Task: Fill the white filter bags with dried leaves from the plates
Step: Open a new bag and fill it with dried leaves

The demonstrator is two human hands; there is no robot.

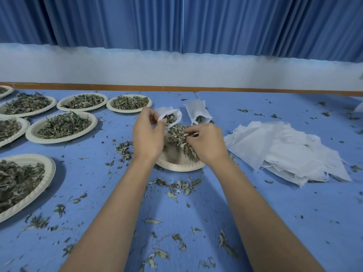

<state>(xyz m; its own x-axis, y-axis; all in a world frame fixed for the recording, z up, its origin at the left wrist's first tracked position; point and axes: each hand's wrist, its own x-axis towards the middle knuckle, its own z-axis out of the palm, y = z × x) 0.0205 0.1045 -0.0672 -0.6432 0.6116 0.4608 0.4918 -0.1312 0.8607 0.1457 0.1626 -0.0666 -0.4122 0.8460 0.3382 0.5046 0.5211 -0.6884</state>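
left hand pinches rim of white filter bag, mouth held open – right hand clutches bunch of dried leaves over plate.

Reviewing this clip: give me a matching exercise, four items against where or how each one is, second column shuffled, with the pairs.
Items:
1. left hand
2. right hand
3. stack of empty filter bags
4. second filter bag

States:
A. lying on the table beyond the hands, leaves at its mouth
B. gripping a clump of dried leaves over the plate
C. piled flat, to the right
D. holding the open filter bag

Pairs: 1-D, 2-B, 3-C, 4-A
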